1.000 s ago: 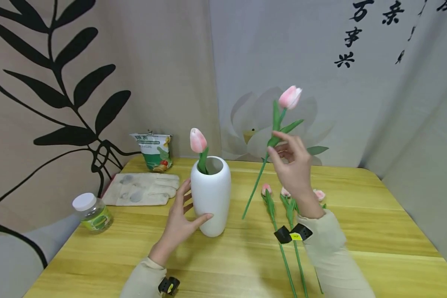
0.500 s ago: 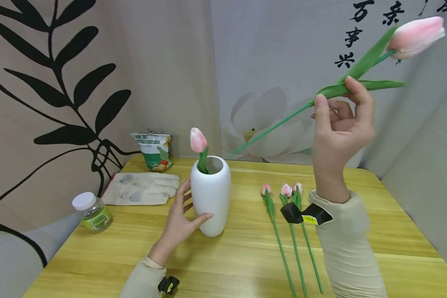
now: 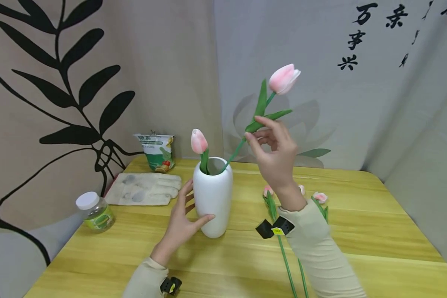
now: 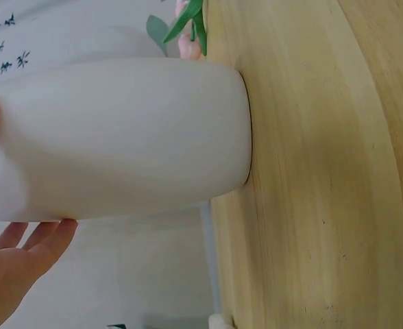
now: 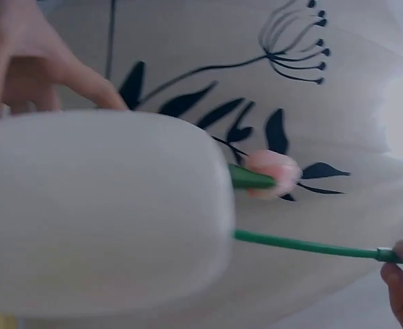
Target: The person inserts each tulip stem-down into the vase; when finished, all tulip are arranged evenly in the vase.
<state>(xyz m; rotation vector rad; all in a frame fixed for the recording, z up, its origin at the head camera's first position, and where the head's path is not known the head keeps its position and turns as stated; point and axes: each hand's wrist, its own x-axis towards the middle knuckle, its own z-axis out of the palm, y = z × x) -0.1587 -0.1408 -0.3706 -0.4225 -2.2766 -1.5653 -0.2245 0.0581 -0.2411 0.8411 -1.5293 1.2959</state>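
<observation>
A white vase (image 3: 213, 203) stands upright on the table, one pink tulip (image 3: 199, 142) leaning at its mouth's left side. My left hand (image 3: 181, 227) holds the vase from the left, thumb across the front; the left wrist view shows fingers and thumb on opposite sides of the vase (image 4: 126, 137). Between thumb and fingers, my right hand (image 3: 277, 153) pinches a second pink tulip (image 3: 284, 78) near its leaves. This tulip tilts up to the right, and its green stem (image 5: 304, 245) runs into the vase's mouth. The stem's lower end is hidden inside.
Several more tulips (image 3: 272, 205) lie on the table (image 3: 372, 240), partly behind my right forearm. At the back left are a work glove (image 3: 143, 189) and a green-white packet (image 3: 157, 152). A white-lidded jar (image 3: 95, 212) stands at the left edge.
The right hand first swung up and right with its tulip, towards the camera. It has since come back down and left, and the stem's end has entered the vase. The left hand stays put.
</observation>
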